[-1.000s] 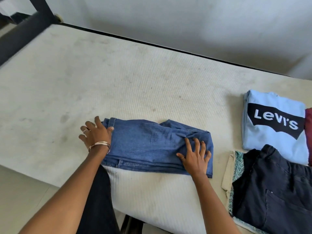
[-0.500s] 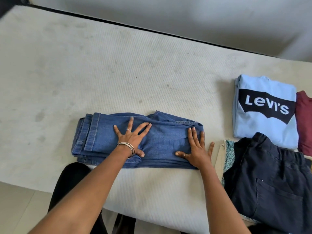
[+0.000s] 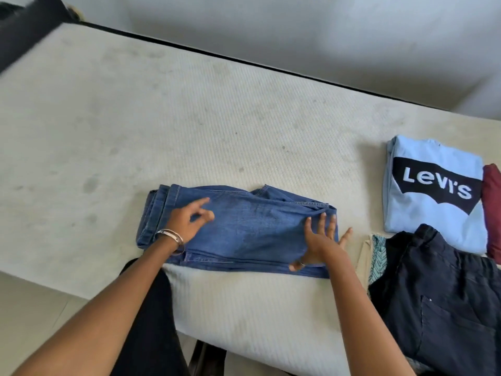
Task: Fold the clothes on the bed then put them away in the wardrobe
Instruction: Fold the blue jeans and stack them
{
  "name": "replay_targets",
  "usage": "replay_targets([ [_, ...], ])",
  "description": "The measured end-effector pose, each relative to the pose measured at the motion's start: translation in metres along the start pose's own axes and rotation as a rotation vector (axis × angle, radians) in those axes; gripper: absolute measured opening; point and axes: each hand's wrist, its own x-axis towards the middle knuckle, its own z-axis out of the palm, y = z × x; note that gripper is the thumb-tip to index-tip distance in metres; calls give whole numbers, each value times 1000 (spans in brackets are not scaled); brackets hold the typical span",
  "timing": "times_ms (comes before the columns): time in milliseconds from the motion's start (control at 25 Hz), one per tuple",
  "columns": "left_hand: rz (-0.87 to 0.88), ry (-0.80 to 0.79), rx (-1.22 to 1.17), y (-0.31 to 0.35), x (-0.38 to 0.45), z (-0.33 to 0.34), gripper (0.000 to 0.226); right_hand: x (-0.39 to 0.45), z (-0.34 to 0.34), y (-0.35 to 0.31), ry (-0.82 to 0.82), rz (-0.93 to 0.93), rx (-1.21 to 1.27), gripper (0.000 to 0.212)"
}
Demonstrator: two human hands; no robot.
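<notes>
Head view: bare mattress (image 3: pixel 244 118) spread beneath both hands. Folded blue jeans (image 3: pixel 244 226) lay under hands, near its front edge. Right of right hand: dark trousers (image 3: pixel 439 294), beyond them light-blue Levi's T-shirt (image 3: pixel 433 185), maroon garment (image 3: pixel 493 207) at frame edge. Right hand (image 3: pixel 320 240) flat, fingers spread, pressing jeans' right end. Left hand (image 3: pixel 187 221) over left part, fingers loosely bent, gripping nothing; bangle (image 3: pixel 170 236) on wrist.

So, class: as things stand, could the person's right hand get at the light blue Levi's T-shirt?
Probably yes. The right hand rests open on the jeans; bare mattress lies between it and the T-shirt, whose top is uncovered.
</notes>
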Motion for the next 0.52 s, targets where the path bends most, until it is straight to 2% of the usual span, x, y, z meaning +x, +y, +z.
replay_targets([
  [40,-20,269,62,-5,0,-3,65,-1,-10,-27,87,-34,21,129],
  [80,-94,410,269,-10,0,-6,57,-3,-17,-58,201,-85,85,110],
  [120,-191,416,415,-16,-2,-7,55,-4,-20,-91,311,-165,191,91],
  [200,-425,176,440,-34,-10,-4,64,4,-8,-136,456,-388,313,71],
  [280,-518,0,385,-50,-11,0,67,24,26,-139,573,-493,197,65],
  [400,-531,-56,463,-63,4,5,65,51,61,-113,661,-364,137,59],
  [520,-554,-74,499,-65,11,12,64,57,61,-117,644,-307,129,62],
])
